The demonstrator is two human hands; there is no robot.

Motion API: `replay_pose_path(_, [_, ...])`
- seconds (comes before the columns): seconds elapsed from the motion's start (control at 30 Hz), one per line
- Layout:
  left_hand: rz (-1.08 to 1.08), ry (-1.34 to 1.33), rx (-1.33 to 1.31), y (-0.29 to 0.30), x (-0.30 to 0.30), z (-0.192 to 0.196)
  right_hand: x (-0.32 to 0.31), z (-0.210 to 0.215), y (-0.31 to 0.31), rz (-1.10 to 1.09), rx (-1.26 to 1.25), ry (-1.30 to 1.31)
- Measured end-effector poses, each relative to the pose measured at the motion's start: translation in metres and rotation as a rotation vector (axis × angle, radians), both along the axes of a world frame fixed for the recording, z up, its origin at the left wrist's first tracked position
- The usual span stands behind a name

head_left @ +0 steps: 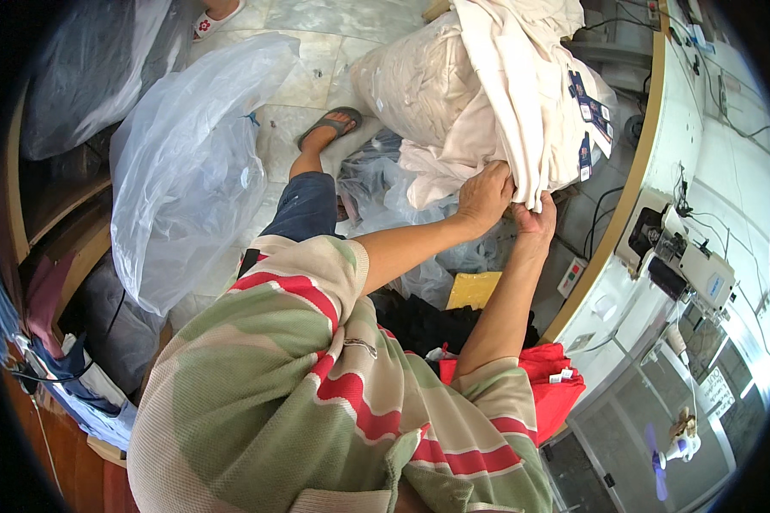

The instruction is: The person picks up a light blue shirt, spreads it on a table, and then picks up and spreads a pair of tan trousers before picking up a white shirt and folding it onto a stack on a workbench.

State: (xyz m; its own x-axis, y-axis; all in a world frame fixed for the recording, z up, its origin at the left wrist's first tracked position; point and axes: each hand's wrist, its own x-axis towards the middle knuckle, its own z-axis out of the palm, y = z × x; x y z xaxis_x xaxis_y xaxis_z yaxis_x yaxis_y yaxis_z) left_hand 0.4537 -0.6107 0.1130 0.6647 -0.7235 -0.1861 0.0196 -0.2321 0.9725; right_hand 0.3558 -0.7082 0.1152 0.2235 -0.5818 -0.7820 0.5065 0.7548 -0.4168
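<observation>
Pale cream garments (509,94) lie draped in long folds over a bulky bundle (411,73) of similar cloth, which seems to be in clear plastic. My left hand (486,197) is closed on the lower edge of the folded garments. Just to its right, my right hand (535,217) pinches the hanging end of the same folds. Both hands are close together at the near side of the bundle. Navy hang tags (585,158) dangle from the cloth on the right. My fingertips are partly hidden by the fabric.
A clear plastic bag (192,162) stands at the left. Below my forearms are crumpled plastic, a yellow packet (473,291), black cloth and red cloth (556,389). A white table with a sewing machine (701,272) and a small fan (660,462) run along the right.
</observation>
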Motion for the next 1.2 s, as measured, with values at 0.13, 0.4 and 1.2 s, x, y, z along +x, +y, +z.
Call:
replay_pose_path(0.13, [-0.045,0.021,0.040,0.000,0.000,0.001,0.003,0.002,-0.001,-0.051,0.055,-0.033])
replay_pose_path(0.4, [0.180,0.003,0.285,0.005,0.013,-0.059,0.004,0.001,0.004,-0.078,-0.051,0.026])
replay_pose_path(1.2, [-0.210,-0.340,0.236,-0.036,0.191,-0.053,0.064,-0.080,0.096,-0.068,0.246,0.189])
